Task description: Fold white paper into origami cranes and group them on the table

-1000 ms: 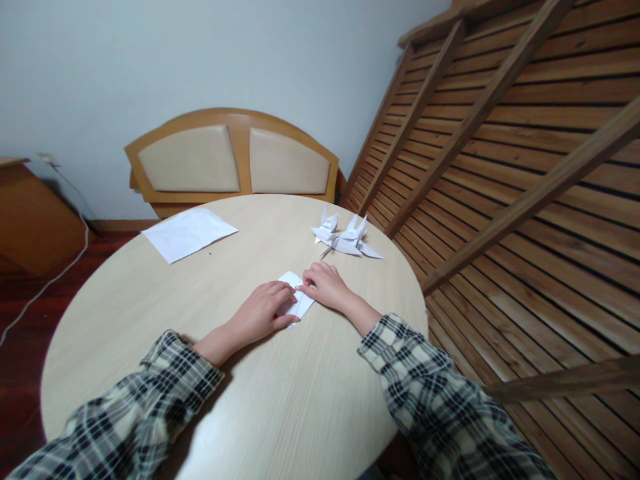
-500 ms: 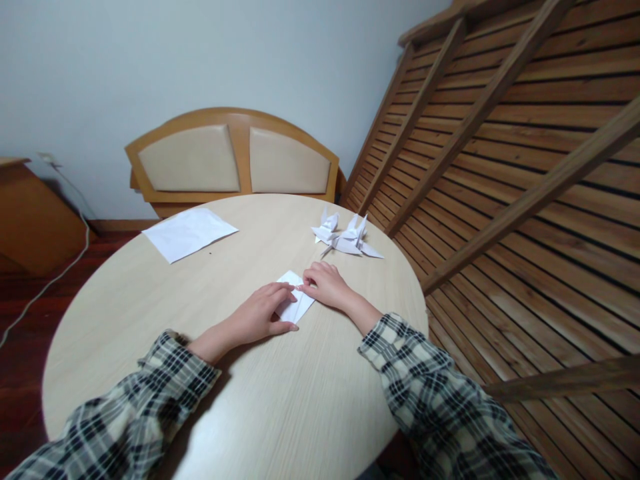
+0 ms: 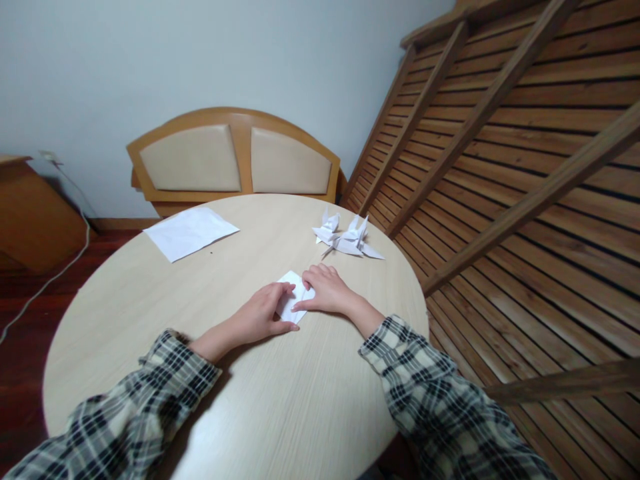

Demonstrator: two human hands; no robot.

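A small piece of folded white paper [image 3: 295, 303] lies on the round table, with creases across it. My left hand [image 3: 260, 312] is at its left side, fingertips on the upper left part and thumb by the near corner, steadying the paper. From the right, my right hand [image 3: 325, 290] grips the right side, its thumb stretched across the surface and its fingers curled at the far right edge. The paper's right corner is hidden under that hand. Beyond it stand white paper cranes [image 3: 350, 239], close together with wings and points sticking up.
A larger white sheet [image 3: 193, 232] lies at the table's far left. The pale round table [image 3: 260, 400] reaches to a headboard [image 3: 235, 157] by the wall. A slatted wooden frame [image 3: 500, 187] leans along the right. A white cable [image 3: 50, 283] runs down at the left.
My right thumb has moved down and left over the folded paper, and the right fingers have opened away from the pinch near its middle. My left hand has hardly moved.
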